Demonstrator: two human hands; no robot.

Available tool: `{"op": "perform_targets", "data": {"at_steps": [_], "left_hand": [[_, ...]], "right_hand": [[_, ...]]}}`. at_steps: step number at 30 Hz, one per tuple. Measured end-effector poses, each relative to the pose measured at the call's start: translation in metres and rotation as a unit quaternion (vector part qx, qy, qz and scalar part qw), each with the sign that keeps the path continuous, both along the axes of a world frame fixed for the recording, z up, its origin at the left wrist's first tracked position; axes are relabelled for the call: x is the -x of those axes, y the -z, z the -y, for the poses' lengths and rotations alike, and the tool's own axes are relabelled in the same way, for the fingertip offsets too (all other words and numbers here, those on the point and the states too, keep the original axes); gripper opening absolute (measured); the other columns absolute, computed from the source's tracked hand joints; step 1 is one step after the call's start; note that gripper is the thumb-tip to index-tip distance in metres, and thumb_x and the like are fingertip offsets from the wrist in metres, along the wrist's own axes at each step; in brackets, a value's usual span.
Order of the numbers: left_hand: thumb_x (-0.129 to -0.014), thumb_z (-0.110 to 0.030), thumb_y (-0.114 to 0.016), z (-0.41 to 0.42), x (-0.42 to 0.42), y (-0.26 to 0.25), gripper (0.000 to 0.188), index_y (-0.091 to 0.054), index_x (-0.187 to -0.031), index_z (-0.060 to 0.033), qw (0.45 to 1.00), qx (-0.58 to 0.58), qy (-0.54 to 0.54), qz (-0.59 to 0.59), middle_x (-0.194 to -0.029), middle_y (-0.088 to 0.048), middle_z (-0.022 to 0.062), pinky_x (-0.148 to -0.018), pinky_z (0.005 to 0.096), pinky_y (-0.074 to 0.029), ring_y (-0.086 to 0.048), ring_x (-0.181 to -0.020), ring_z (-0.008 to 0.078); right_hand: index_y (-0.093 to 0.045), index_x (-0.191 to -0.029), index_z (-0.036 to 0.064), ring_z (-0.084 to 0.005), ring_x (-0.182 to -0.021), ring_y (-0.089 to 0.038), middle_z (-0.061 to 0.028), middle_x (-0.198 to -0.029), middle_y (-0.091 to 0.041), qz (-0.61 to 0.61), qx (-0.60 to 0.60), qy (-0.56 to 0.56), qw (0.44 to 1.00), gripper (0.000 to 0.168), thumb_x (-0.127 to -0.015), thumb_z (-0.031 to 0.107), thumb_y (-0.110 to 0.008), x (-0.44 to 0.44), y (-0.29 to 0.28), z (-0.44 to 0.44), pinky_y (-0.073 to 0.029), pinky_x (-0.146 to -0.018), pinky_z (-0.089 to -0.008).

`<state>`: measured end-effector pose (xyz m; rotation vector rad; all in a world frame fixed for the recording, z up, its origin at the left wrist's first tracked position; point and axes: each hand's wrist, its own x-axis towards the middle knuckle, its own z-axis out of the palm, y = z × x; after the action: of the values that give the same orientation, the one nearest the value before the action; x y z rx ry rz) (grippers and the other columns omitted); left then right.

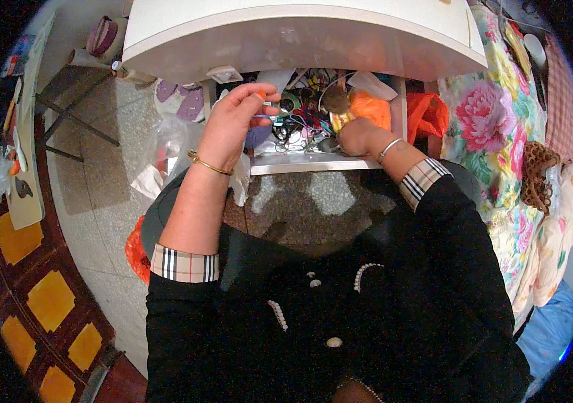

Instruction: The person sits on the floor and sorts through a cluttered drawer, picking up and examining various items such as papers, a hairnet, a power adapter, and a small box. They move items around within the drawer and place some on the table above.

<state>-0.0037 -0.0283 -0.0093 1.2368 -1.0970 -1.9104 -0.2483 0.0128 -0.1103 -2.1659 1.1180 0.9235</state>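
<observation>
An open drawer full of cables and small items lies before me, under a white tabletop. Above its left part is my left hand, fingers bent, with a small orange thing at the fingertips. My right hand reaches into the drawer's right part, fingers curled down beside a yellow patterned item; whether it grips this I cannot tell. An orange plastic bag lies just beyond that hand. Tangled black cables fill the middle, near a round brown item.
The white tabletop overhangs the drawer's back. Clear plastic bags stand left of the drawer, a red plastic bag right of it. Floral bedding lies at the right. A folding table with a spoon stands far left.
</observation>
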Motion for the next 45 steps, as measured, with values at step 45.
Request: {"op": "perform_targets", "data": {"at_steps": [45], "left_hand": [[-0.085,-0.020,-0.047,-0.062,0.055,0.022,0.030,-0.045,-0.110,-0.0032,0.974,-0.183,0.032,-0.129,-0.101,-0.053,0.0062,-0.068,0.0305,-0.049,-0.055,-0.088,0.0178]], "right_hand": [[-0.054,-0.086,0.006,-0.0282,-0.079,-0.050,-0.0102,-0.082,-0.051,0.412,0.327,0.021,0.850,0.020,-0.072,0.020,-0.055,-0.038,-0.101,-0.065,-0.042,-0.061,-0.0390]]}}
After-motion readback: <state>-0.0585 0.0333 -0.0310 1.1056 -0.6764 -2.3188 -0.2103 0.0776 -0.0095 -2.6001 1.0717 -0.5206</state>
